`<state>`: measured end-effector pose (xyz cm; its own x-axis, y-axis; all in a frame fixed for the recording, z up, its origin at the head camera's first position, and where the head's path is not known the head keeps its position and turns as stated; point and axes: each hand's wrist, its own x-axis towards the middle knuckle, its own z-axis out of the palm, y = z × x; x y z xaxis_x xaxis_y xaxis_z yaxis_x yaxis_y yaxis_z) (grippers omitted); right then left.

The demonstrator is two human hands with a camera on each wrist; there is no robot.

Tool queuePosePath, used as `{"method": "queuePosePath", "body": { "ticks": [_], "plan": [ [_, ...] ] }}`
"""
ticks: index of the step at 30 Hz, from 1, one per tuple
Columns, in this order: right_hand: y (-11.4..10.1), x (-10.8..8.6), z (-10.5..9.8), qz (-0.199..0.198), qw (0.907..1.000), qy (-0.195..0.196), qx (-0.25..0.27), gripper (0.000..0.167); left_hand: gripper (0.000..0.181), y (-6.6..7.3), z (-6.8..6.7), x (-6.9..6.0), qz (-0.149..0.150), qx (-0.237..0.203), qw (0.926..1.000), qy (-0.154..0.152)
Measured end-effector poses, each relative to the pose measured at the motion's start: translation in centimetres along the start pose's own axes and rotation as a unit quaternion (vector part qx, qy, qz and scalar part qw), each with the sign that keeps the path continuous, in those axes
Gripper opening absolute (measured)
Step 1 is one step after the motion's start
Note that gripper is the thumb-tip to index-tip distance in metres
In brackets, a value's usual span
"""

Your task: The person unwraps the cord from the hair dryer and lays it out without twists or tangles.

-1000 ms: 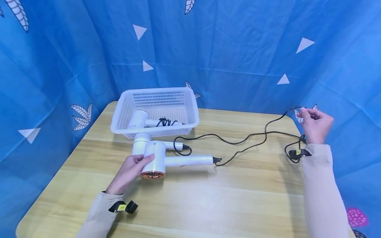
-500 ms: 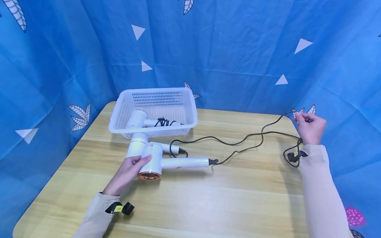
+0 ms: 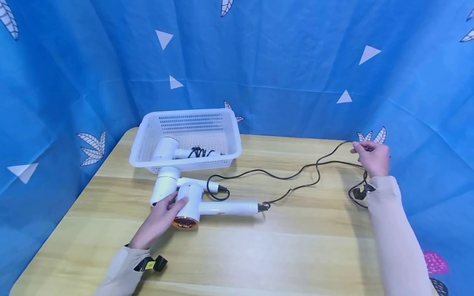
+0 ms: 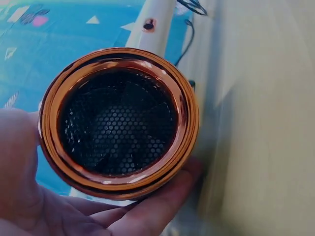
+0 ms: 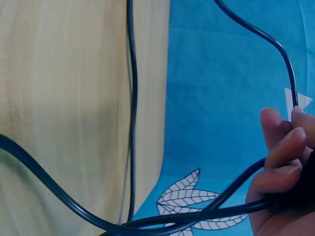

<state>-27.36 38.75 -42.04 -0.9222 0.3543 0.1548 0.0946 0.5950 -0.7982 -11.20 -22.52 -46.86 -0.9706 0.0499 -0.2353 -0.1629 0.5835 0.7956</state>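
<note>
A white hair dryer (image 3: 229,208) with a copper-coloured ring is gripped around its barrel by my left hand (image 3: 157,220). In the left wrist view its copper ring (image 4: 118,189) faces the camera, with a dark mesh inside. My right hand (image 3: 373,159), out at the table's right edge, pinches a black power cord (image 3: 319,174) that runs to this dryer. More cord loops by the right palm in the right wrist view, around a dark shape I cannot make out. Just behind the held dryer lies a second white hair dryer (image 3: 163,190), partly covered by it.
A white plastic basket (image 3: 192,165) stands at the back left of the wooden table (image 3: 281,259). Inside it lies a third hair dryer (image 3: 166,149) with its cord bundled. A blue patterned curtain (image 3: 281,49) hangs behind and along the sides.
My right hand has moved left with the cord, which bends more now. The hair dryer in my left hand has lowered slightly, and the whole view has shifted a little.
</note>
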Motion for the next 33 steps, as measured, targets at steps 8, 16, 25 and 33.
{"method": "queuePosePath", "body": {
  "ticks": [8, 16, 25, 33],
  "plan": [
    [0.8, 1.2, 2.2, -0.03, 0.9952, -0.062, -0.07, 0.045, 0.088, 0.6, 0.1, -0.6, 0.033, 0.101, 0.9929, 0.055],
    [3.3, 1.9, 3.5, -0.036, 0.9852, -0.101, -0.134, 0.044, 0.082, 0.8, 0.6, -0.9, 0.059, 0.164, 0.9811, 0.085],
    [5.5, 1.7, 2.7, 0.027, 0.993, -0.065, -0.095, 0.053, 0.075, 1.7, 1.2, -0.9, 0.073, 0.2, 0.9714, 0.106],
    [6.1, 1.2, 1.9, 0.046, 0.9922, -0.036, -0.11, 0.051, 0.066, 2.3, 1.4, -0.9, 0.1, 0.222, 0.9609, 0.13]
  ]
}}
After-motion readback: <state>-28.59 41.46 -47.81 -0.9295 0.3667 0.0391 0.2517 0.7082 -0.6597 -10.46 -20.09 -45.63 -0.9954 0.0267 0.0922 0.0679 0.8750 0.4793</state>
